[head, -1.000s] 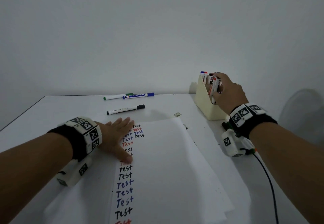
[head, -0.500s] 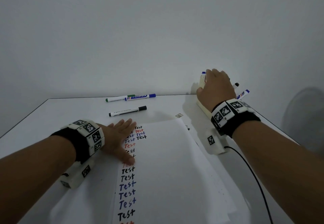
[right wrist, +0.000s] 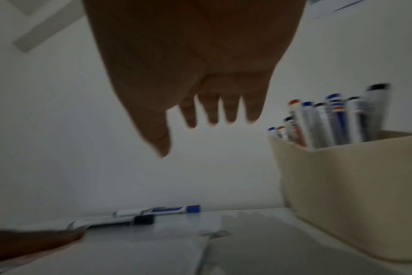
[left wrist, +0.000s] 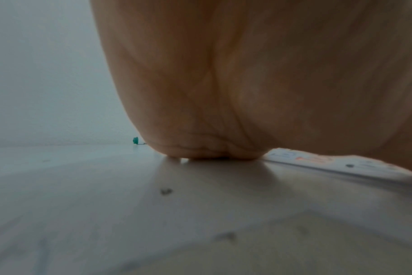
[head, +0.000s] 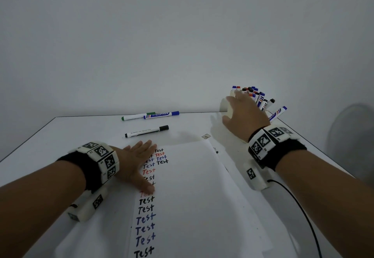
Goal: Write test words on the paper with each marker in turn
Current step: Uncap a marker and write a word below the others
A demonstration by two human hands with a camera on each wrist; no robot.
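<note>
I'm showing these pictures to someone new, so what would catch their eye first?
Probably the column of "Test" words in black, blue and red down the paper, which the left hand presses flat on the near left. Next, the cream holder crammed with markers at the far right, the right hand hovering beside it with its fingers straight.

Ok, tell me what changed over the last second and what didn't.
The right hand let go of the markers it gripped in the beige holder, leaving them in it, and now hovers open on the holder's left. The left hand stayed flat on the paper; the three loose markers beyond it did not move.
</note>
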